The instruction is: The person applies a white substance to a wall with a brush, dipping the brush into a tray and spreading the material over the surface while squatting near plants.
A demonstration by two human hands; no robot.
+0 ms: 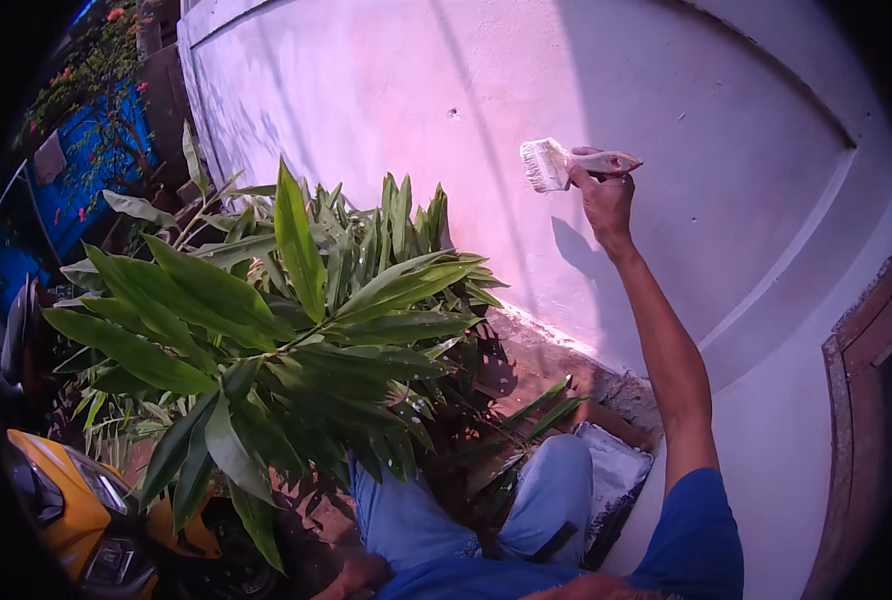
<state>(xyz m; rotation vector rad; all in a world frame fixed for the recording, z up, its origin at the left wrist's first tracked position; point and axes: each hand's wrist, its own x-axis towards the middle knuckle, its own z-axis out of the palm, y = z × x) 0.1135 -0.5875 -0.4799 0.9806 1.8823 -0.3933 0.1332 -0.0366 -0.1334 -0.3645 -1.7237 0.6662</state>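
Observation:
My right hand (pixel 606 205) is raised in front of a pale wall (pixel 396 95), closed around the handle of a wide paintbrush (pixel 556 165). White paint coats the brush's bristles, which point left. From this view I cannot tell whether the bristles touch the wall. Low at the bottom edge, beside my jeans, part of my left hand (pixel 358 574) shows; its fingers are not clear. Beside my right knee lies a paint-smeared white tray (pixel 621 470) with a dark side.
A large leafy plant (pixel 296 320) spreads across the left, partly over my legs. A yellow motorbike (pixel 86 510) stands at lower left. Farther back hangs a blue sheet (pixel 66 200). At right is a brown-framed opening (pixel 856 400). Brick-coloured ground (pixel 526 370) runs along the wall's foot.

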